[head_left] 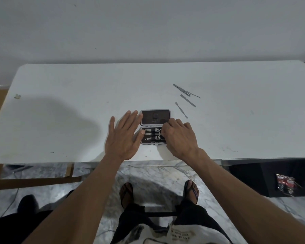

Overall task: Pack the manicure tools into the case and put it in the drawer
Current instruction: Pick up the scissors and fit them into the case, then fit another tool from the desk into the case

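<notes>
A small dark manicure case (155,117) lies open on the white table (60,120), lid half farther away, tool half nearer. Clippers and other metal tools (152,136) sit strapped in the near half. My left hand (124,136) lies flat with fingers spread against the case's left side, holding nothing. My right hand (179,138) has its fingers curled over the right end of the tool half; what the fingertips pinch is hidden. Three slim metal tools lie loose to the right: a cuticle pusher (181,110), a file (187,100) and tweezers with a thin pick (183,90).
The table's front edge (148,160) runs just below my wrists. A marble floor, my sandalled feet (191,190) and a chair are beneath it. A black cabinet (271,176) with a red packet stands under the table's right end. A white wall is behind.
</notes>
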